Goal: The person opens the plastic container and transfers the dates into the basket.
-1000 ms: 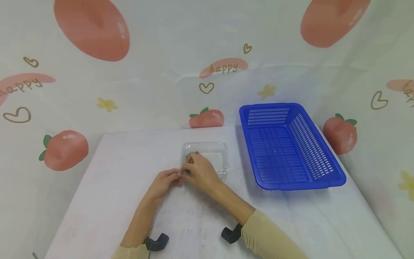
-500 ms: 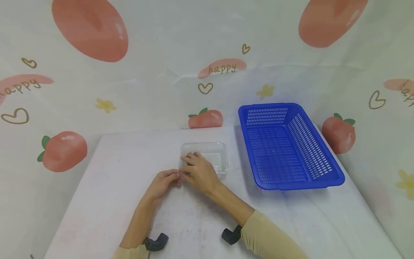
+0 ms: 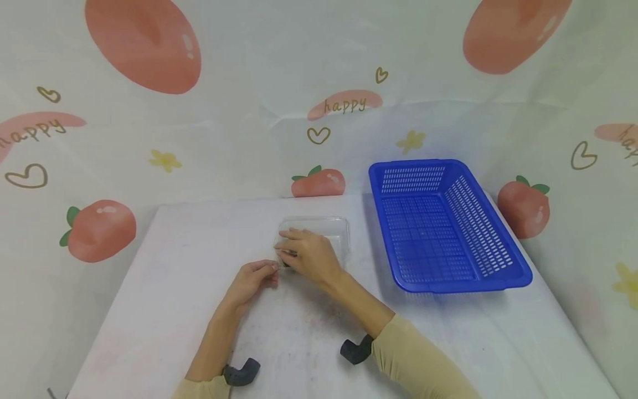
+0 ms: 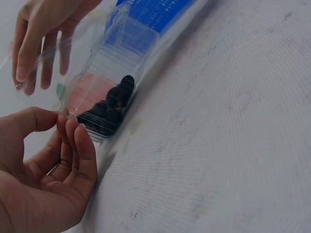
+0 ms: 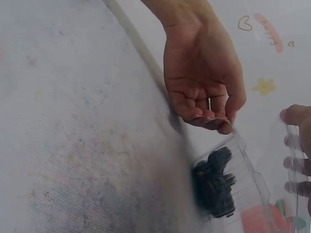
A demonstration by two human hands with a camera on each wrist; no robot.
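Note:
A clear plastic box (image 3: 340, 246) sits near the middle of the table. Black oblong pieces (image 4: 108, 112) lie clumped at its near left end. My left hand (image 3: 252, 281) pinches the box's near left corner between thumb and fingertips, as the left wrist view shows. Over the left part of the box reaches my right hand (image 3: 313, 256), palm down. Its fingers are fairly straight and spread, with the tips against the box's thin clear lid (image 5: 293, 165). The lid stands raised above the base in both wrist views.
To the right of the box stands a large blue perforated basket (image 3: 423, 233). A white cloth covers the table (image 3: 199, 233), and a fruit-printed curtain (image 3: 239, 155) hangs behind it. Each sleeve cuff has a dark curved piece (image 3: 242, 372) beside it.
My right hand has shifted slightly up and left, and its fingers have straightened and spread from a more curled pose. The left hand keeps its place at the box's corner.

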